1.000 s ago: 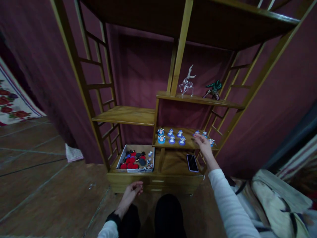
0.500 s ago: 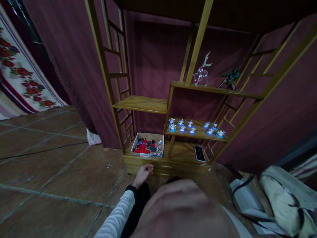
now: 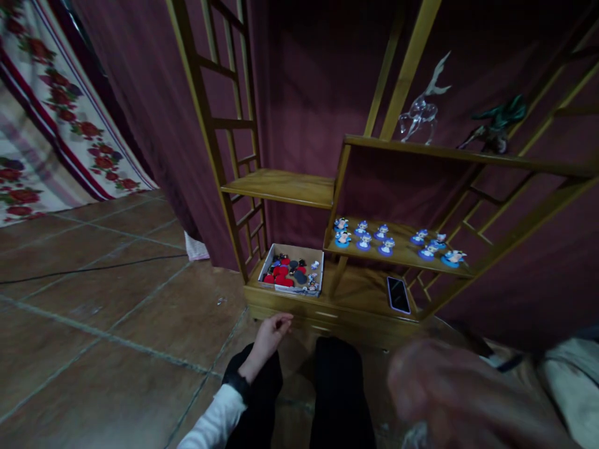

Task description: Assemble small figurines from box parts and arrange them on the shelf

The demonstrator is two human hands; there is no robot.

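My left hand point(image 3: 270, 335) rests on my left knee, fingers curled together with nothing visible in them. It sits just in front of the base of a wooden shelf unit point(image 3: 285, 187). My right hand point(image 3: 449, 393) is a large blur close to the camera at the lower right, its fingers smeared. A white box point(image 3: 312, 254) of red and black pieces stands on the bottom shelf. Several small blue-based figurines point(image 3: 386, 242) line the middle shelf. A dark phone point(image 3: 399, 294) lies flat below them.
A glass deer point(image 3: 422, 105) and a dark green figure point(image 3: 498, 121) stand on the upper shelf. A floral cloth point(image 3: 51, 125) hangs at the left; a thin cable point(image 3: 93, 268) crosses the tiled floor. A pale bag point(image 3: 573, 380) lies at the right.
My right hand left the figurine shelf and came up close to the camera, now blurred. The view swung left and nearer the shelf. My left hand stayed on the knee.
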